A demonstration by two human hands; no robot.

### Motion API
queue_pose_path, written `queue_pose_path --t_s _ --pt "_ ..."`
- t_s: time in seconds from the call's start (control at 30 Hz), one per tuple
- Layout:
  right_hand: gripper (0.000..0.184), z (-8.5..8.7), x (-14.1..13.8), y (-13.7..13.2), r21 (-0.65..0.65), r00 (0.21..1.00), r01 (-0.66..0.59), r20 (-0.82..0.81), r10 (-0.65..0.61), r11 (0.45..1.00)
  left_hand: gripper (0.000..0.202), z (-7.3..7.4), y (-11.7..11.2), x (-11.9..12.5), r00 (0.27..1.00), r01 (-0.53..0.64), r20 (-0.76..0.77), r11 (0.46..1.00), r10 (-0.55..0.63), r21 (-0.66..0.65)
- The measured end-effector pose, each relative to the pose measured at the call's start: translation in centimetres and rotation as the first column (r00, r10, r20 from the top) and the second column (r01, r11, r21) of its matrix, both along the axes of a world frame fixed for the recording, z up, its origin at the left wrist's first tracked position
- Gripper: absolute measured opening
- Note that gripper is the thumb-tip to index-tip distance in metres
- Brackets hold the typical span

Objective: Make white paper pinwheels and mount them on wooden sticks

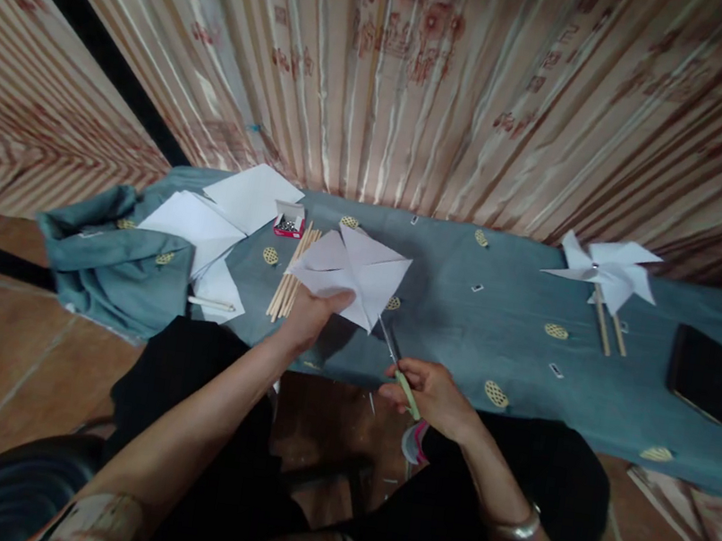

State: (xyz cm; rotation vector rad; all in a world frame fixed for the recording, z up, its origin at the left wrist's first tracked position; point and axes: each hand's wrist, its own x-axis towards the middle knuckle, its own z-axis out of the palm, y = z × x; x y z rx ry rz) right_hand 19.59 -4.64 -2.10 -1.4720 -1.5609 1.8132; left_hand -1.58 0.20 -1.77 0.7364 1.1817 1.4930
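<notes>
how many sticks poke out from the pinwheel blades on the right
2: the left stick and, beside it, the right stick, both slanting the same way. The blades cover their upper ends, so more could be hidden.

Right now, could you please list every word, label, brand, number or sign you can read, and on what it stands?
No text is readable.
Curtain: red character-like marks, too blurred.
Blue-green cloth: small white label-like patches, too small.
Red box: any lettering too small.
Cut paper: no writing visible.
</notes>
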Motion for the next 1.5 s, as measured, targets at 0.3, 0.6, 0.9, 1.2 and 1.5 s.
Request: queue_pose_path --t_s 0.3,0.6,0.9,1.2,1.5 --pt "0.044 0.5 6.1 2.2 0.593 0.556 -0.142 0.710 -0.432 0.792 0.052 -1.9 0.0 0.5 0.995 0.078 -0.063 0.996 -0.081 -0.046" --pt "0.037 1.6 6.3 3.4 0.529 0.350 -0.269 0.832 -0.430 0.805 0.044 -4.6 -0.5 1.7 0.875 0.392 -0.278 0.917 -0.397 -0.073" --pt "0.032 2.6 5.5 6.6 0.418 0.297 -0.362 0.899 -0.322 0.833 0.083 -4.1 -0.5 -1.3 0.691 0.213 -0.719 0.971 -0.070 0.111" --pt "0.026 2.9 5.0 7.6 0.364 0.279 -0.468 0.926 -0.256 0.805 0.045 -3.5 -2.4 0.3 -0.024 0.584 -0.999 0.811 -0.035 -0.042" --pt "0.034 2.6 -0.5 10.0 0.578 0.539 -0.452 0.784 -0.308 0.680 0.044 -3.7 -2.6 0.5 -0.164 0.599 -0.986 0.792 -0.018 -0.114"
